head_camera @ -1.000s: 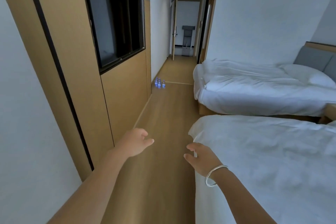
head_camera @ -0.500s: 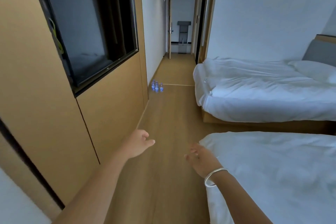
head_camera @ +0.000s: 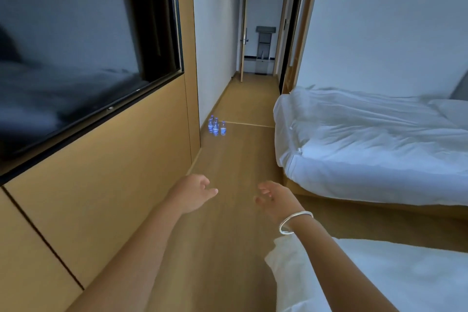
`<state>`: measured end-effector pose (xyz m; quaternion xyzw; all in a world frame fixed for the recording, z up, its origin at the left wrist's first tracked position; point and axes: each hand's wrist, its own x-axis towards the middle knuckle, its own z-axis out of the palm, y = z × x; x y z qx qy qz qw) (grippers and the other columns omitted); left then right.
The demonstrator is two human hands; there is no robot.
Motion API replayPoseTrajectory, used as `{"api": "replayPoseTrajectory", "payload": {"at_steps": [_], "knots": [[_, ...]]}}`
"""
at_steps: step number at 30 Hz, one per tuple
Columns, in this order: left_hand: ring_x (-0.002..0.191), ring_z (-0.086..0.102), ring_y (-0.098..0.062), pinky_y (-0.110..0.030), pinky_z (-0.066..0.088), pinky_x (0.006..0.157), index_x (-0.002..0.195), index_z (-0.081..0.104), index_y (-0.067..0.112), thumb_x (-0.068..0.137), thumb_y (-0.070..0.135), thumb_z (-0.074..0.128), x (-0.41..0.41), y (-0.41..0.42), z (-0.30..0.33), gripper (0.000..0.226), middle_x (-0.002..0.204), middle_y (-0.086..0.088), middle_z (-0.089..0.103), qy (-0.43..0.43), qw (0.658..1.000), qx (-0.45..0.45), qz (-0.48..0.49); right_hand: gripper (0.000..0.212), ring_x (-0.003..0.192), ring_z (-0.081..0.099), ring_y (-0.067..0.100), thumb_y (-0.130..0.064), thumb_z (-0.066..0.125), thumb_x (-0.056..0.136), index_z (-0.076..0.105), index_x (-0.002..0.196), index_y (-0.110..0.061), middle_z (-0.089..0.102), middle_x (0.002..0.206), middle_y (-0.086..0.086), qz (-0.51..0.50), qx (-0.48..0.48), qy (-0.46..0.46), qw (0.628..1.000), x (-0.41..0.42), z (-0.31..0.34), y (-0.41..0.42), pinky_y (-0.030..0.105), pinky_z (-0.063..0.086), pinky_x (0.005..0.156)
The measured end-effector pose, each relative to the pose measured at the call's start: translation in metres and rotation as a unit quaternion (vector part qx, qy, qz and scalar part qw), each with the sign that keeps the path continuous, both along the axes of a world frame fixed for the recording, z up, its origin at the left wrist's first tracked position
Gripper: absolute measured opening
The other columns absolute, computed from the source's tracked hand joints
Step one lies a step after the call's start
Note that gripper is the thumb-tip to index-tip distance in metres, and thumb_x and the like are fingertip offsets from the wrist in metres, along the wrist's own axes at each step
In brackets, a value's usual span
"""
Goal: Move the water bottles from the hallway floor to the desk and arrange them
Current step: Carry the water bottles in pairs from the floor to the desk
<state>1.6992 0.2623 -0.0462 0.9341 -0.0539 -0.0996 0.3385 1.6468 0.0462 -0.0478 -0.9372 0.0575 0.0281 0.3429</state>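
three water bottles [head_camera: 216, 126] stand upright together on the hallway floor [head_camera: 235, 159]. left hand [head_camera: 193, 192] and right hand [head_camera: 274, 199] reach forward, fingers loosely spread, holding nothing.

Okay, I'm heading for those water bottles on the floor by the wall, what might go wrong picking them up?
The three water bottles stand upright and packed close together, so grabbing one may topple its neighbours. Both the left hand and right hand are empty, yet three bottles for two hands could mean a dropped one or a second trip. The bed corner narrows the walkway beside them.
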Motion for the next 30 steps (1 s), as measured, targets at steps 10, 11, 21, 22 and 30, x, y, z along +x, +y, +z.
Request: {"api": "replayPoseTrajectory", "payload": {"at_steps": [10, 11, 21, 22, 30], "knots": [[0.111, 0.057, -0.017, -0.034, 0.046, 0.096, 0.125, 0.057, 0.016, 0.086, 0.042, 0.062, 0.169, -0.049, -0.023, 0.047, 0.127, 0.001, 0.058, 0.011, 1.000, 0.017, -0.004, 0.038, 0.112, 0.054, 0.017, -0.024, 0.053, 0.091, 0.051, 0.128, -0.015, 0.055, 0.128, 0.002, 0.017, -0.024, 0.015, 0.999, 0.164, -0.018, -0.045, 0.021, 0.039, 0.085], [0.113, 0.056, -0.017, -0.034, 0.045, 0.097, 0.125, 0.056, 0.016, 0.085, 0.042, 0.062, 0.189, -0.054, -0.025, 0.048, 0.129, 0.001, 0.057, 0.012, 1.000, 0.017, -0.006, 0.038, 0.112, 0.054, 0.017, -0.024, 0.052, 0.091, 0.051, 0.128, -0.016, 0.055, 0.128, 0.002, 0.015, -0.025, 0.016, 0.999, 0.184, -0.019, -0.049, 0.022, 0.039, 0.085], [0.115, 0.055, -0.016, -0.034, 0.044, 0.098, 0.121, 0.059, 0.016, 0.085, 0.042, 0.063, 0.433, -0.072, -0.015, 0.044, 0.122, 0.000, 0.060, -0.006, 1.000, 0.022, -0.021, 0.029, 0.102, 0.060, 0.020, -0.024, 0.054, 0.089, 0.056, 0.117, -0.014, 0.061, 0.118, 0.004, -0.022, -0.023, 0.002, 0.999, 0.412, -0.018, -0.085, 0.027, 0.046, 0.083], [0.116, 0.054, -0.016, -0.034, 0.044, 0.098, 0.121, 0.059, 0.016, 0.086, 0.042, 0.063, 0.454, -0.075, -0.017, 0.044, 0.122, 0.000, 0.060, -0.007, 1.000, 0.020, -0.022, 0.030, 0.102, 0.060, 0.020, -0.025, 0.054, 0.089, 0.056, 0.118, -0.014, 0.061, 0.119, 0.004, -0.024, -0.022, 0.003, 0.999, 0.434, -0.020, -0.088, 0.026, 0.045, 0.083], [0.114, 0.055, -0.016, -0.031, 0.044, 0.096, 0.123, 0.057, 0.016, 0.086, 0.042, 0.063, 0.591, -0.097, -0.057, 0.045, 0.124, 0.001, 0.059, 0.057, 0.997, 0.040, -0.027, 0.030, 0.105, 0.058, 0.019, -0.025, 0.055, 0.089, 0.057, 0.117, -0.013, 0.061, 0.117, 0.003, -0.020, -0.024, 0.017, 0.999, 0.585, -0.047, -0.114, 0.026, 0.043, 0.085]]}}
